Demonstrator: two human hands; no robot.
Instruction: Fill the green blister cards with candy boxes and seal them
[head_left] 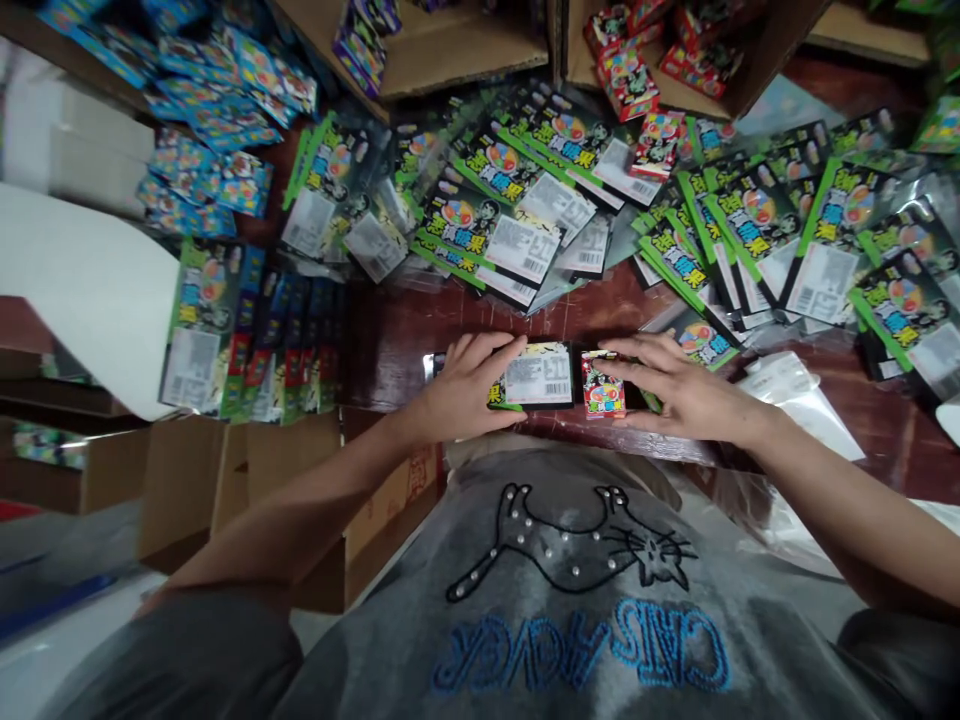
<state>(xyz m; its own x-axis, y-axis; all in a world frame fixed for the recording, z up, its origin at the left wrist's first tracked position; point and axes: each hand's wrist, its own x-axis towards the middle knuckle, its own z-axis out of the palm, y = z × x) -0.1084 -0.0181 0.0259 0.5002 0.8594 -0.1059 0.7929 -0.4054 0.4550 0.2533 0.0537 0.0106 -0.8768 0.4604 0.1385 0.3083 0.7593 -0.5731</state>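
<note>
My left hand [480, 385] is wrapped round a black and green printed packet [538, 375] with a white barcode label, low over the table's front edge. To its right, my right hand [664, 385] has its fingers closed on a small red candy box [602, 385] printed with coloured balls. A narrow gap separates the red box from the packet. Green shows under my right palm, but I cannot make out what it belongs to. Part of the packet is hidden behind my left fingers.
Loose black and green packets [487, 230] lie across the back of the dark red table [390, 320]. Blue boxes [202, 180] are heaped at the left, beside a row of filled packs [255, 330]. A cardboard carton [465, 60] and spilled red boxes [626, 80] stand behind. White plastic [802, 400] lies at right.
</note>
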